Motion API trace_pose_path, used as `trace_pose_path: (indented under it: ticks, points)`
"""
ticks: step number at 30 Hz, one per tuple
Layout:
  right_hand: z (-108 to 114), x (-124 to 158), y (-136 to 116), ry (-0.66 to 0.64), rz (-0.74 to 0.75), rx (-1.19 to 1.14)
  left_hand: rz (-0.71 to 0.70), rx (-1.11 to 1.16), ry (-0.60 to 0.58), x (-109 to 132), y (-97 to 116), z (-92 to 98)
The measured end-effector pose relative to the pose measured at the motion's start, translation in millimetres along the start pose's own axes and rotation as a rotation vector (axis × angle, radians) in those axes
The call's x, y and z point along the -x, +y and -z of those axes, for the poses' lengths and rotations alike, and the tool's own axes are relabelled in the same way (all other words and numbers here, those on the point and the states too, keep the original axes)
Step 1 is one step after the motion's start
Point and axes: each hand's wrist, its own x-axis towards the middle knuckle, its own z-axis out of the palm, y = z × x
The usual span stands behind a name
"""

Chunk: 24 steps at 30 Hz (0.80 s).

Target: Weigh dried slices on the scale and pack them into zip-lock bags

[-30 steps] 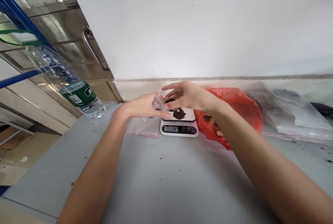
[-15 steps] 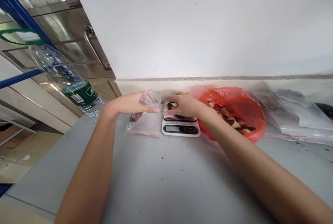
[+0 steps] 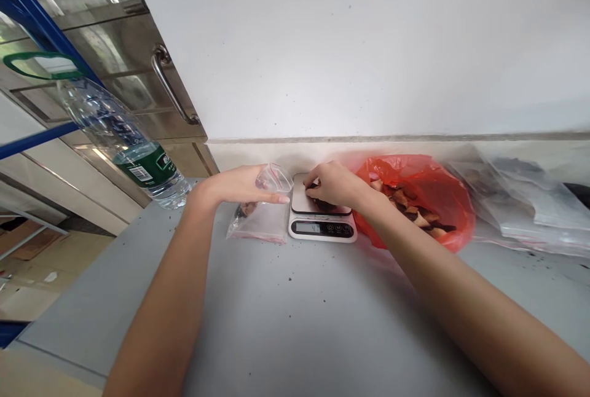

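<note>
Beside the scale, my left hand (image 3: 249, 185) is closed around the mouth of a clear zip bag (image 3: 279, 177), its thumb reaching toward the scale. Brown pieces (image 3: 249, 208) show through clear plastic below that hand; whether this is one bag or two overlapping ones, I cannot tell. My right hand (image 3: 334, 183) is over the steel plate of a white digital kitchen scale (image 3: 322, 228), fingers pinched on dark brown dried pieces (image 3: 323, 204), partly hidden by the hand. The scale's display is lit. To its right, an open red plastic bag (image 3: 442, 194) holds more brown-and-tan dried pieces (image 3: 415, 211).
Clear plastic bags (image 3: 516, 200) lie at the right along the wall (image 3: 369, 47). A large water bottle (image 3: 142, 160) with a green handle stands at the grey table's (image 3: 258, 311) left edge. Steel doors (image 3: 110, 71) and a blue frame (image 3: 37, 10) are beyond.
My right hand's spread fingers have closed on the brown pieces, drawing them together toward the right and baring the plate's left part. My left hand still holds the bag's mouth.
</note>
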Motion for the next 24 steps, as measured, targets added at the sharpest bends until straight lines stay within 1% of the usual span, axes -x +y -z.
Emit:
trace_pose_path:
  ticks: [6, 13, 16, 19, 22, 24]
  points:
    - [6.6, 0.8, 5.4, 0.018, -0.025, -0.112, -0.005, -0.027, -0.046, -6.0, 4.6, -5.5]
    - [19.9, 5.4, 15.9, 0.028, -0.058, -0.206, 0.033, -0.046, -0.075, -11.4, 6.3, -10.6]
    - [23.1, 7.1, 20.3, 0.042, -0.013, -0.301, 0.032, -0.077, -0.073, -12.3, 7.0, -11.3]
    - [26.0, 10.0, 20.4, 0.084, 0.059, -0.438, 0.035, -0.077, -0.063, -12.1, 9.7, -11.8]
    - [27.3, 14.2, 13.2, 0.121, 0.139, -0.530, -0.006, -0.034, -0.040, -12.3, 14.4, -13.2]
    - [26.7, 16.6, 6.1, 0.108, 0.185, -0.574, -0.053, 0.013, -0.029, -12.9, 17.6, -14.3]
